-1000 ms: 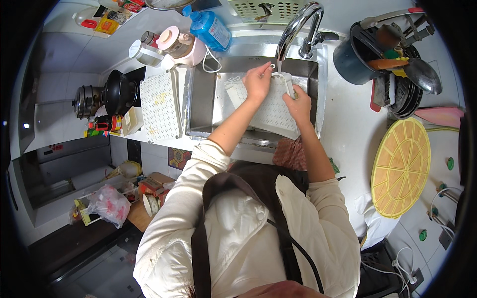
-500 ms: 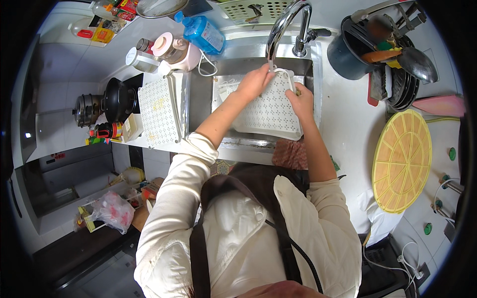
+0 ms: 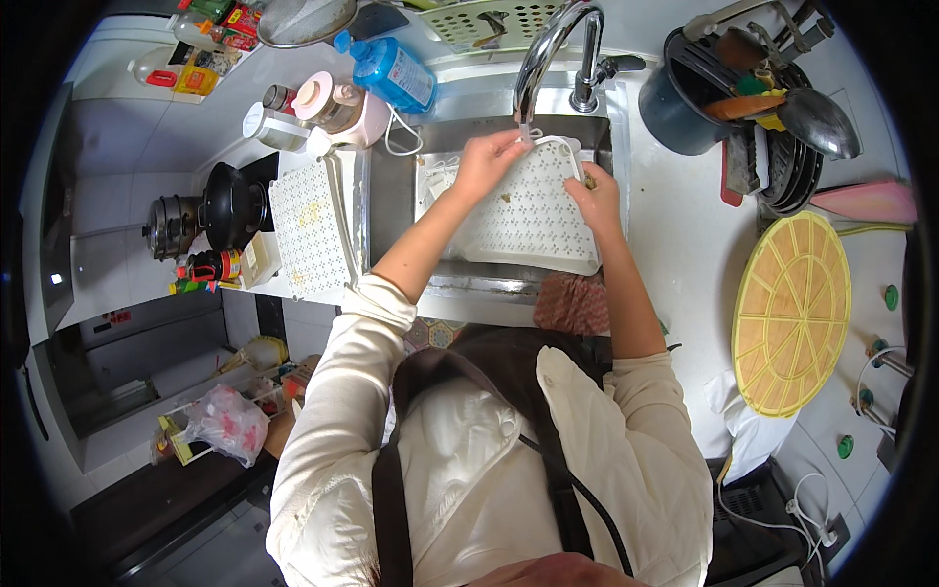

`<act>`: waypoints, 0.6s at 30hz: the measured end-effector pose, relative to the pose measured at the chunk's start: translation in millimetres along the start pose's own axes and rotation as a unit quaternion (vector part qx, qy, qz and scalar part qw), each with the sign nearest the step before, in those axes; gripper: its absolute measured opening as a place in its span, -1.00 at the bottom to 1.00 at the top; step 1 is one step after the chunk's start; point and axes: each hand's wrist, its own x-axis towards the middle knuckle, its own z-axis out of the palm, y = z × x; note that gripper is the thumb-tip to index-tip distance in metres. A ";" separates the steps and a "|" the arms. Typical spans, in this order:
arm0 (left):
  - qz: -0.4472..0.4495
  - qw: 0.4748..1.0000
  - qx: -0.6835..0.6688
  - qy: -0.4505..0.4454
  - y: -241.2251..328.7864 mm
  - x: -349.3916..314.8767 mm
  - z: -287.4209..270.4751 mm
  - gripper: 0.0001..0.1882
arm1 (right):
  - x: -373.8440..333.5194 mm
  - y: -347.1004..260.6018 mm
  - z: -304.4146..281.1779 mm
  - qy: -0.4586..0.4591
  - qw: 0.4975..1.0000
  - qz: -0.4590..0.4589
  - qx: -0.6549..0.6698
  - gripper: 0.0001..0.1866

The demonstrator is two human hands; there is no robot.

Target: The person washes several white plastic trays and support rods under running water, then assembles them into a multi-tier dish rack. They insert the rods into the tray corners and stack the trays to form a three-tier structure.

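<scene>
A white perforated tray [image 3: 528,220] with rounded corners leans in the steel sink [image 3: 391,210] under the chrome tap [image 3: 528,83]. My right hand [image 3: 597,201] grips its right edge, thumb on the front face. A small brownish-green thing [image 3: 590,183] shows by those fingers; its kind is unclear. My left hand [image 3: 489,163] is at the tap's mouth by the tray's top edge, fingertips pinched together; what they hold, if anything, is hidden. A small brown speck [image 3: 507,198] lies on the tray's face. Behind its left side, more white trayware [image 3: 438,181] shows partly.
Left of the sink stands another white perforated tray [image 3: 311,223]. Behind it are a pink-and-white appliance [image 3: 342,108] and a blue bottle [image 3: 394,76]. To the right are a dark utensil bucket [image 3: 680,108] and a round yellow board [image 3: 792,313]. A reddish cloth [image 3: 572,303] hangs at the sink's front.
My left hand has drawn back slightly to the left, uncovering more of the tray's upper face and the brown speck. My right hand keeps its grip on the edge.
</scene>
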 end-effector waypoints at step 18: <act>0.175 0.933 0.301 -0.095 -7.4 22.0 -5.2 -0.66 | -4.6 -11.3 3.9 -0.034 0.991 0.055 0.113 -0.70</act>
